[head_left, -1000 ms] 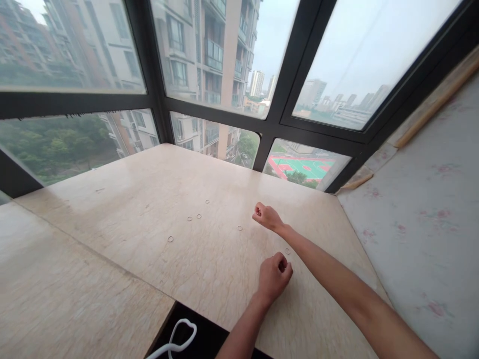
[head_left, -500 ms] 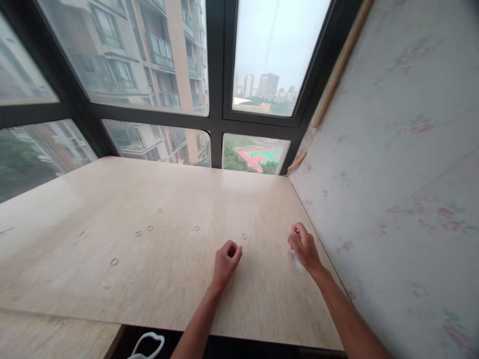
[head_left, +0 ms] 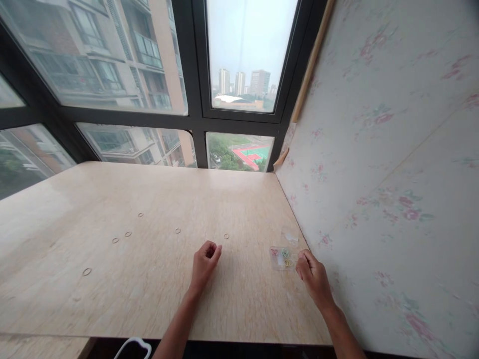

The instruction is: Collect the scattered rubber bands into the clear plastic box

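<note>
My left hand [head_left: 204,263] rests on the beige stone sill [head_left: 149,279] curled into a loose fist; what it holds, if anything, is hidden. My right hand [head_left: 313,278] lies near the wall with fingers bent, its fingertips at the edge of a small clear plastic bag [head_left: 283,257] that holds several small coloured rings. Several loose thin rings lie on the sill: one [head_left: 226,236] just beyond my left hand, another [head_left: 177,231] further left, a pair [head_left: 121,237] and one [head_left: 87,271] at the far left.
Dark-framed windows [head_left: 198,119] run along the back of the sill. A wall with floral paper [head_left: 374,199] closes the right side. A white cord loop [head_left: 134,345] hangs below the sill's front edge.
The view has swung to the right. My right hand pulled back from the far middle of the sill to the wall side and now sits behind the small bag. My left hand stays fisted.
</note>
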`<state>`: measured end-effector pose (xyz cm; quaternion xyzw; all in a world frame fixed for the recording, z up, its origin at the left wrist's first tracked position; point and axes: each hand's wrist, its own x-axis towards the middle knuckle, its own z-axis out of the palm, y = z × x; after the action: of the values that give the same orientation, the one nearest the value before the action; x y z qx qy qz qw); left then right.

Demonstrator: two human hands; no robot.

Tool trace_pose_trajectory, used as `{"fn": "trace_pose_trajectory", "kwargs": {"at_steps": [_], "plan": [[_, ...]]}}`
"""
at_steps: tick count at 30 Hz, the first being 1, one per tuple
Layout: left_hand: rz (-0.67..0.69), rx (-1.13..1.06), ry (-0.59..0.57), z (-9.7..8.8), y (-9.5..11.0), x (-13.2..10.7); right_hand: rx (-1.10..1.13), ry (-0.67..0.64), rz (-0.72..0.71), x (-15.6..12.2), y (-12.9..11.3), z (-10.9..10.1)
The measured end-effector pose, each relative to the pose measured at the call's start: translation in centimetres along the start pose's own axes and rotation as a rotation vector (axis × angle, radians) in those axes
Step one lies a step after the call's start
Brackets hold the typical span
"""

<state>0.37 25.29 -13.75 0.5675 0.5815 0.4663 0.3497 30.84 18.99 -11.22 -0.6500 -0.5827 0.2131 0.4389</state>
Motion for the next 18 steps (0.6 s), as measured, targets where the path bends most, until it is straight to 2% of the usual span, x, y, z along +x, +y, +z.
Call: {"fn": "trace_pose_trajectory", "kwargs": {"at_steps": [9,18], "plan": [[0.004,0.035,0.013,0.1,-0.2,0.0,-0.058,-0.033,0.106,-2.1,-0.3,-1.2],[0.001,0.018,-0.007,-0.1,0.3,-0.2,-0.120,0.004,0.095,-2.8,-0.4,-1.1]]}}
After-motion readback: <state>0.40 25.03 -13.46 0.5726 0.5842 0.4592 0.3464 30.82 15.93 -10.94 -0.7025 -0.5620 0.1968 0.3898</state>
